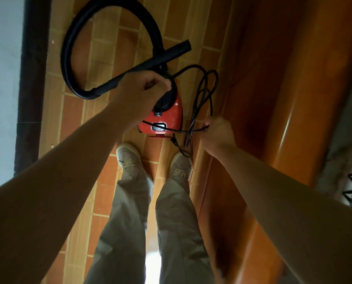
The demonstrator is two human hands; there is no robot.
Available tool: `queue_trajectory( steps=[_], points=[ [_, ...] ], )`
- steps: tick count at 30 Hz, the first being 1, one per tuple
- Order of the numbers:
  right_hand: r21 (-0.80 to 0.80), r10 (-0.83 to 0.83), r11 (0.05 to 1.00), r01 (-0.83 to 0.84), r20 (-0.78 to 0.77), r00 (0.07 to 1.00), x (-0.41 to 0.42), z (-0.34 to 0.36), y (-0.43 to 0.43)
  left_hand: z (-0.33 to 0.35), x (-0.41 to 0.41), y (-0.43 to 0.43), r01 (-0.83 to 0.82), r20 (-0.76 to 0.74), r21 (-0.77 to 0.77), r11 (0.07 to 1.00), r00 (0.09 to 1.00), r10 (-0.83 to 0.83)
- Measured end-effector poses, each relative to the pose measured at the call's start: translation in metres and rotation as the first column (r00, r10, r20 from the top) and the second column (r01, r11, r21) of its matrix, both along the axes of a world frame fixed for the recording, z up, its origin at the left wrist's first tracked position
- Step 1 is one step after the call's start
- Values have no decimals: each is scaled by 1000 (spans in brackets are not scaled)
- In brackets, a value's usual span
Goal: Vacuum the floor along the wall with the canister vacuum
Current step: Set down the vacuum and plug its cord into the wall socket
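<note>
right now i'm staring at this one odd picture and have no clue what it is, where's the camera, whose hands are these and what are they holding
This single picture comes from a wide-angle camera worn on a person's head and looking down, so you see that person's own body from above. There is no robot. Their pale shoes stand on an orange tiled floor. A pale wall with dark skirting runs along the left, and a brown wooden surface along the right. Just ahead of the feet sits a red canister vacuum, with a black hose looping away from it. The left hand has its grip round the black wand at the hose's end. The right hand pinches loops of the black power cord, gathered beside the canister.
</note>
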State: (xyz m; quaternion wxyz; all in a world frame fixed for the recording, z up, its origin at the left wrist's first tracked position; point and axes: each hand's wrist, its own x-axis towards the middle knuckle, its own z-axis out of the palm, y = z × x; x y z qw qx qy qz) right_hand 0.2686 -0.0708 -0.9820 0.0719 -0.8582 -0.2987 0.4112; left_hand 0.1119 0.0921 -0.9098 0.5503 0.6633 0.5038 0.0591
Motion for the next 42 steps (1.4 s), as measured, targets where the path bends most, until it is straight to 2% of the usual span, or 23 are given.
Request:
queue_trajectory(
  steps=[4,13,18,21,23,28,32,36,40,42],
  points=[
    [8,97,995,-98,87,991,15,19,13,24,6,9,35,29,59,998,999,-36],
    [256,-9,967,-4,49,999,47,81,56,60,9,39,93,17,279,956,995,-102],
    [303,-21,953,0,66,998,62,146,83,85,-4,53,276,-165,489,827,961,-223],
    [321,1,947,-20,58,998,65,180,96,102,-11,48,350,-329,440,827,920,-214],
    [300,41,952,-57,61,997,63,193,101,109,-12,43,343,-350,404,848,914,-203],
    [186,75,979,-77,14,997,39,166,109,85,-9,46,198,-226,345,917,966,-124],
    [112,67,992,-65,-14,998,26,116,101,49,-6,57,172,-219,401,900,972,-88],
    [77,-3,997,9,-77,997,14,81,84,22,-13,51,162,-146,461,873,984,-105],
    [109,-115,986,127,-110,987,-16,51,52,1,-20,44,66,-141,336,940,990,-19],
    [93,-119,986,140,-203,972,-40,39,36,-3,-21,40,3,-116,237,971,993,25]
  ],
)
